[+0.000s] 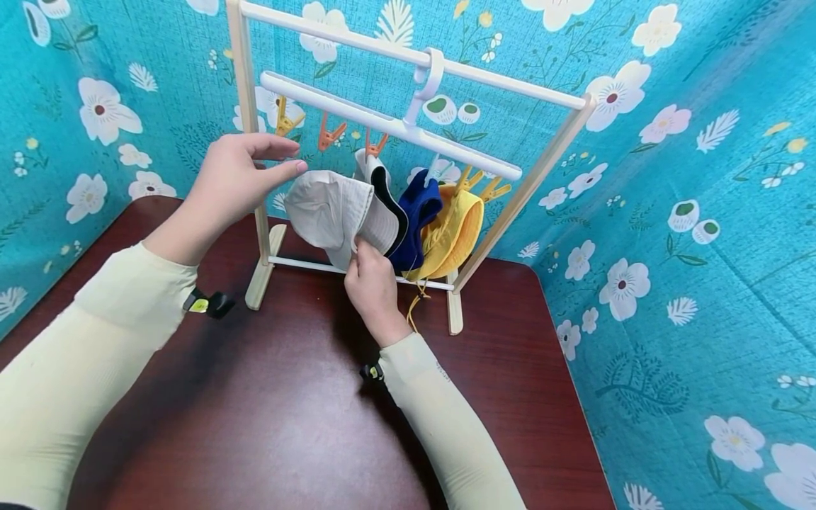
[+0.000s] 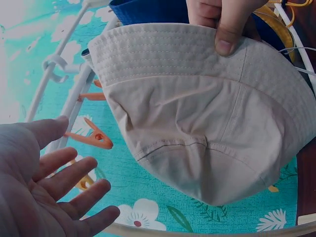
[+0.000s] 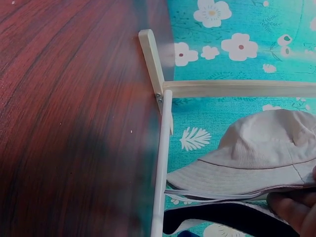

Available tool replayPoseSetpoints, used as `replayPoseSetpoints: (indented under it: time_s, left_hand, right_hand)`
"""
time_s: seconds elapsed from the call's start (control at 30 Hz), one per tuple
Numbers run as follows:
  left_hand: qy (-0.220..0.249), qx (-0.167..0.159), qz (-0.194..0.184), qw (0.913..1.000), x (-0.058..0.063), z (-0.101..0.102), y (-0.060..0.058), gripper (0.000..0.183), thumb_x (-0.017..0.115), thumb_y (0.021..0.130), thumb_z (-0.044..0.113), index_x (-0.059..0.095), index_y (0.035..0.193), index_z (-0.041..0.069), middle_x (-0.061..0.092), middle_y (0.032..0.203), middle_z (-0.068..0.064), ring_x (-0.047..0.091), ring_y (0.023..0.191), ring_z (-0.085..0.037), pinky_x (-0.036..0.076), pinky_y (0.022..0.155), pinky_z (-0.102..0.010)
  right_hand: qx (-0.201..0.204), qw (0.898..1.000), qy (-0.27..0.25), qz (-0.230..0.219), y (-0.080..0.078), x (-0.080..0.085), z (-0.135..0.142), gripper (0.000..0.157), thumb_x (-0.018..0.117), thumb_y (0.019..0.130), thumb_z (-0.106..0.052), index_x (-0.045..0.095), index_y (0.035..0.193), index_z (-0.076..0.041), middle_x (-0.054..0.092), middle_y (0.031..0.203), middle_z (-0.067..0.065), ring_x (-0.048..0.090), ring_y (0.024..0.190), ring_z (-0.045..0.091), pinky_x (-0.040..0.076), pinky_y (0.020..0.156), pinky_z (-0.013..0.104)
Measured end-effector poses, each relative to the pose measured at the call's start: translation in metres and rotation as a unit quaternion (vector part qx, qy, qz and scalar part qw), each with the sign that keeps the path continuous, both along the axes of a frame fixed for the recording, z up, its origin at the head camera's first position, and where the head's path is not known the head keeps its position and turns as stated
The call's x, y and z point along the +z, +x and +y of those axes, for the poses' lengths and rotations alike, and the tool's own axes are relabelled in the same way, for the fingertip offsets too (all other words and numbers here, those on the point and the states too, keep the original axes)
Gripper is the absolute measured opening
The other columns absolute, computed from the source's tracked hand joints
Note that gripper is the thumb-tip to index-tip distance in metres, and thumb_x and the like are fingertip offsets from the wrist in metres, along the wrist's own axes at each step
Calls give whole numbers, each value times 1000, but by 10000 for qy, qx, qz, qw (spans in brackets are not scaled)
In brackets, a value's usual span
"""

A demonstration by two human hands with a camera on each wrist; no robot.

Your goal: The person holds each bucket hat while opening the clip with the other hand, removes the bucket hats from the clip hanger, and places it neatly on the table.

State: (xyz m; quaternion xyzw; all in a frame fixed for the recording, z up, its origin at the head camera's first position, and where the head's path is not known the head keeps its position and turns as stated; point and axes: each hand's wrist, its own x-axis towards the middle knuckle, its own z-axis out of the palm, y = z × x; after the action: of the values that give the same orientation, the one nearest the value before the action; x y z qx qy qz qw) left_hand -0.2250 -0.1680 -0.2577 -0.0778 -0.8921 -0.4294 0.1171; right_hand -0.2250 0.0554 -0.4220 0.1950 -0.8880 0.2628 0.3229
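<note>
My right hand [image 1: 374, 285] pinches the brim of a beige bucket hat [image 1: 326, 205], thumb on the outside, and holds it up sideways below the hanger bar. Relaxed and spread, the fingers of my left hand [image 1: 237, 168] hold nothing; they are beside a yellow clip [image 1: 287, 120] and, in the left wrist view, an orange clip [image 2: 98, 139]. Another orange clip [image 1: 376, 144] grips a white hat with a black underside [image 1: 381, 185], just behind the beige one. To the right hang a blue hat [image 1: 417, 212] and a yellow bucket hat [image 1: 454, 230].
A white hanger [image 1: 382, 126] hooks over the top rail of a wooden rack [image 1: 561, 142]. Light blue [image 1: 438, 168] and yellow clips [image 1: 494, 190] hang at its right. The rack stands on a dark red table [image 1: 268, 411] before a flowered blue cloth [image 1: 720, 227].
</note>
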Motion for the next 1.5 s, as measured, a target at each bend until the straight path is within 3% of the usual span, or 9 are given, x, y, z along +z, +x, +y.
replayPoseSetpoints:
  time_s: [0.2,0.37,0.47,0.57,0.77,0.97,1.27,1.5]
  left_hand:
    - [72,30,116,9999,-9,-7,14,56,69,93,55,68,137,21,66,138,-5,62,123,-32,54,96,-52]
    - [53,108,206,9997,-20,-14,26,52,69,93,56,70,134,24,68,135,-2,60,123,-29,53,79,-27]
    - [121,132,240,9996,-26,-18,33,50,69,93,56,71,133,25,70,133,-2,61,124,-29,49,75,-19]
    - [231,172,318,9991,-33,-21,42,47,69,94,54,72,131,26,71,129,-4,63,120,-27,47,74,-18]
    - [391,306,577,9971,-54,-29,55,39,72,94,48,74,127,29,75,117,-3,62,91,-12,44,62,-21]
    - [579,554,468,9957,-75,-40,64,38,75,93,45,75,127,28,75,119,0,60,98,-1,45,66,-16]
    - [579,568,295,9963,-100,-47,71,38,75,93,45,74,127,29,75,115,6,60,91,-11,45,55,-20]
    - [565,592,217,9964,-107,-52,75,37,76,92,44,74,126,29,72,107,21,62,88,-7,44,57,-20]
  right_hand:
    - [35,10000,15,-75,1,0,1,20,57,95,-2,69,111,-1,73,91,13,73,85,29,59,73,39]
    - [59,9999,33,-76,2,0,1,19,56,95,-2,68,109,-1,72,88,12,73,82,29,59,71,40]
    - [66,10000,40,-58,2,1,1,18,55,95,-2,67,108,-2,71,87,12,72,80,29,58,69,40]
    - [95,9999,16,-34,1,2,1,17,55,96,-2,67,107,-2,70,86,12,72,79,28,58,68,39]
    - [171,9998,-55,34,1,2,0,17,56,95,-2,67,108,-1,70,86,12,72,78,29,58,67,39]
    - [307,9993,-121,179,1,1,0,17,58,94,-2,67,108,-2,70,87,13,72,78,32,58,67,41]
    - [523,9980,-217,270,1,-5,3,14,55,93,0,66,102,-3,66,80,12,70,74,29,56,64,40]
    - [680,9967,-195,390,1,-6,1,14,53,92,0,64,100,-5,63,77,11,66,69,28,54,61,39]
